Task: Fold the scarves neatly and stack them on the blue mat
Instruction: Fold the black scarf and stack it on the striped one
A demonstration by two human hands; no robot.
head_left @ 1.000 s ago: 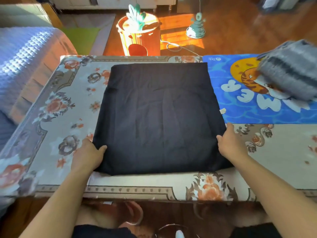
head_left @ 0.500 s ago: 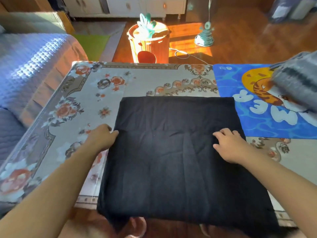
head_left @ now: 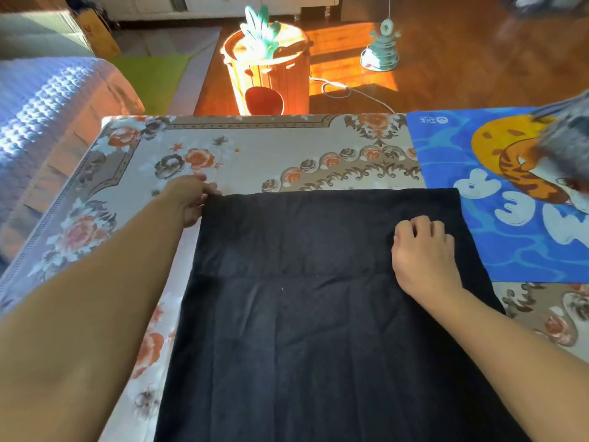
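A table covered by a floral cloth [head_left: 255, 154] fills most of the view, its pale ground printed with orange and grey flowers and a brown scroll border. On it lies a black scarf [head_left: 318, 330], spread flat in the middle and running from mid-table toward the near edge, where it passes out of view at the bottom. A crease line crosses it from left to right about a third of the way down from its far edge. At the right, the blue mat [head_left: 446, 173] lies on the table, printed with an orange tiger and white letters; the scarf's far right corner overlaps the mat's left edge. A grey folded scarf [head_left: 567, 145] sits on the mat at the far right, blurred and partly cut off by the frame.

Beyond the table, on the wooden floor, stands an orange carrot-shaped bin [head_left: 271, 74], and to its right a small teal stand [head_left: 382, 49] with a white cord. A bluish knitted blanket [head_left: 41, 116] lies at the left.

The left hand [head_left: 188, 199] grasps the black scarf's far left corner, fingers curled over the edge. The right hand [head_left: 420, 250] rests on the cloth near the far right corner, fingers bent and pinching the fabric.
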